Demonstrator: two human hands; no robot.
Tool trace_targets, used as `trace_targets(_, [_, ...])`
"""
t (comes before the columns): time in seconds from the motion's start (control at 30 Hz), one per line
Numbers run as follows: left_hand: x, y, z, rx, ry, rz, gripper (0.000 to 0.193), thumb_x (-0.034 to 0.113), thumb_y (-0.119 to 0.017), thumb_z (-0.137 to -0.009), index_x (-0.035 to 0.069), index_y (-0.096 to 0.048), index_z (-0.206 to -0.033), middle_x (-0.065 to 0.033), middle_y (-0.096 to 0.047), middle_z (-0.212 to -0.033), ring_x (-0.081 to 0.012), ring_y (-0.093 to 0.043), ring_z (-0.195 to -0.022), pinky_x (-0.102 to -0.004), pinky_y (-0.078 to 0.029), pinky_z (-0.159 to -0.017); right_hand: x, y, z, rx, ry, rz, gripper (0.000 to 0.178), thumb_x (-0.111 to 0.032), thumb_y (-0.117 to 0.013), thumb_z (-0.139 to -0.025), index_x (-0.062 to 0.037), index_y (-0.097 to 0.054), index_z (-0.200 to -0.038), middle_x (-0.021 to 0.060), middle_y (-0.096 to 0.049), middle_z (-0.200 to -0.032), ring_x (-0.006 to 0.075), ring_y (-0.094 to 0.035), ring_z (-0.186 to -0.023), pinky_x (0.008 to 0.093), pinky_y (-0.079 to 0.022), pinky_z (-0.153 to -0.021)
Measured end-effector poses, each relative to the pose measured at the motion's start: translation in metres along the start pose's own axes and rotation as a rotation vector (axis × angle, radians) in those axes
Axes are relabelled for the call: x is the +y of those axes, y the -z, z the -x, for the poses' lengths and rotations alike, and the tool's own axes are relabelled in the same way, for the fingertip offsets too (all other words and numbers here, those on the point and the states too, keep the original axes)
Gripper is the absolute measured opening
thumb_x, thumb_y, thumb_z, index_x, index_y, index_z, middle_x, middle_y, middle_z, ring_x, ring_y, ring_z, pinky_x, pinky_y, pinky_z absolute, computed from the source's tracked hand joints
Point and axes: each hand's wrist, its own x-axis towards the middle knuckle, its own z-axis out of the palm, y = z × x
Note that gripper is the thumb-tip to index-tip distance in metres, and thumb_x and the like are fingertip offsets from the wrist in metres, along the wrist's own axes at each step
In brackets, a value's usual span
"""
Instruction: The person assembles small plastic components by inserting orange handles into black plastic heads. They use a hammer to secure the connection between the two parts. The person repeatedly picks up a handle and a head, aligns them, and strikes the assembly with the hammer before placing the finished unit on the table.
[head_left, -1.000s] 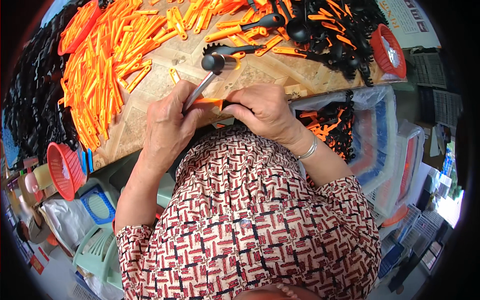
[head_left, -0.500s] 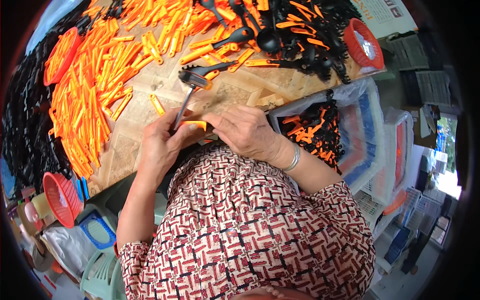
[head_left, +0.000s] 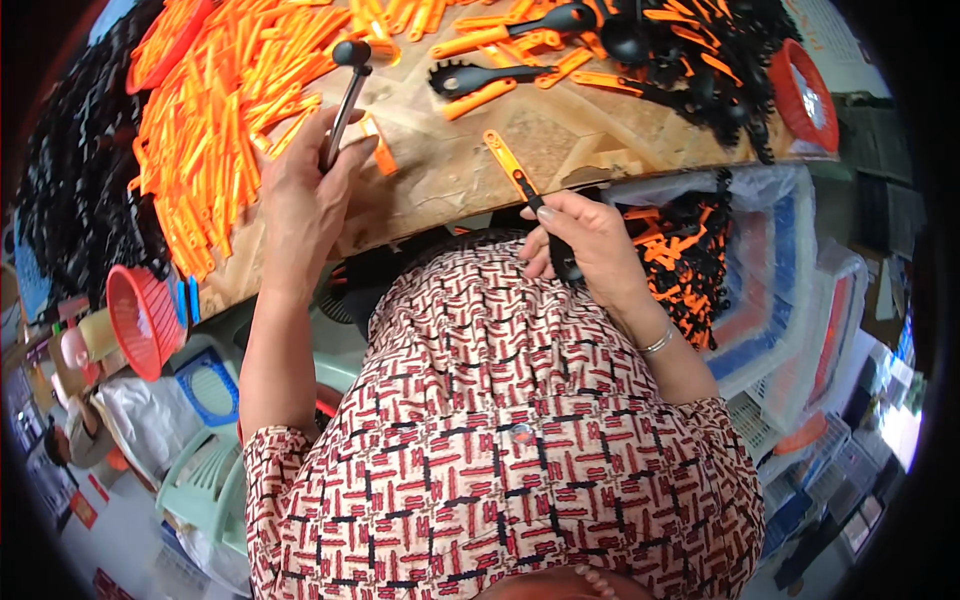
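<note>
My left hand [head_left: 308,195] is closed round a hammer [head_left: 346,108] with a dark head and a metal shaft, raised over the table near a loose orange handle piece [head_left: 380,148]. At the table's front edge, my right hand [head_left: 590,240] grips a black kitchen utensil [head_left: 566,262] whose orange handle [head_left: 505,158] points up and away. My palm and fingers hide part of its black end, so its exact kind is unclear. A black slotted pasta spoon [head_left: 470,76] and other orange-handled utensils lie farther back on the wooden table [head_left: 440,180].
A large heap of orange handles [head_left: 215,130] covers the table's left, beside black utensil parts [head_left: 75,180]. More black utensils lie back right, near a red basket [head_left: 810,100]. A plastic-lined bin [head_left: 765,250] of finished-looking pieces stands right; another red basket [head_left: 145,325] hangs at the left edge.
My hands have moved apart. The left carries the hammer up and left; the right has drawn right with the orange-handled utensil. The whole view has shifted too.
</note>
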Motion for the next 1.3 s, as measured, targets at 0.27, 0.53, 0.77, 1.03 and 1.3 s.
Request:
trace_targets(0.27, [0.018,-0.029,-0.020,-0.048,-0.284,-0.081,0.017,0.012,-0.069,-0.093,0.006,-0.073,-0.109,-0.0067,-0.062,-0.079,-0.0158,-0.059,-0.070,-0.0311,-0.047,-0.065,-0.002,-0.001,0.000,0.006,0.025,0.078,0.030,-0.020,-0.051,-0.107,0.0053,-0.062,-0.119,0.0122,-0.071,-0.082,0.0148,-0.070,-0.063,0.0236,-0.051,-0.054])
trace_targets(0.53, [0.037,-0.092,-0.070,-0.004,-0.642,-0.536,0.022,0.025,-0.066,-0.093,0.003,-0.069,-0.092,-0.0152,-0.067,-0.094,-0.0377,-0.068,-0.085,-0.0494,-0.054,-0.074,-0.002,0.006,0.004,0.049,0.051,0.082,0.028,-0.021,-0.052,-0.107,0.0033,-0.063,-0.117,0.0112,-0.071,-0.082,0.0147,-0.070,-0.063,0.0231,-0.051,-0.054])
trace_targets(0.77, [0.037,-0.094,-0.091,-0.103,-0.660,-0.629,0.017,0.017,-0.065,-0.091,0.003,-0.065,-0.100,-0.0192,-0.070,-0.091,-0.0390,-0.069,-0.086,-0.0507,-0.053,-0.074,-0.002,0.000,-0.002,0.011,0.020,0.003,0.024,-0.020,-0.054,-0.106,0.0018,-0.064,-0.109,0.0119,-0.070,-0.078,0.0159,-0.070,-0.061,0.0238,-0.051,-0.053])
trace_targets(1.03, [0.046,-0.069,-0.036,-0.527,0.002,0.547,0.025,0.015,-0.071,-0.095,0.001,-0.062,-0.113,-0.0047,-0.070,-0.082,-0.0114,-0.070,-0.066,-0.0211,-0.048,-0.049,-0.004,-0.001,-0.001,0.022,0.023,-0.004,0.024,-0.020,-0.054,-0.106,0.0020,-0.062,-0.099,0.0125,-0.070,-0.078,0.0163,-0.070,-0.060,0.0256,-0.052,-0.052])
trace_targets(1.3, [0.029,-0.088,-0.024,-0.479,0.119,0.588,0.022,0.015,-0.071,-0.096,0.002,-0.061,-0.110,-0.0036,-0.069,-0.080,-0.0079,-0.067,-0.063,-0.0189,-0.047,-0.049,-0.002,-0.004,0.000,0.027,0.026,0.012,0.023,-0.019,-0.055,-0.105,0.0027,-0.063,-0.105,0.0122,-0.071,-0.077,0.0153,-0.070,-0.060,0.0252,-0.052,-0.051])
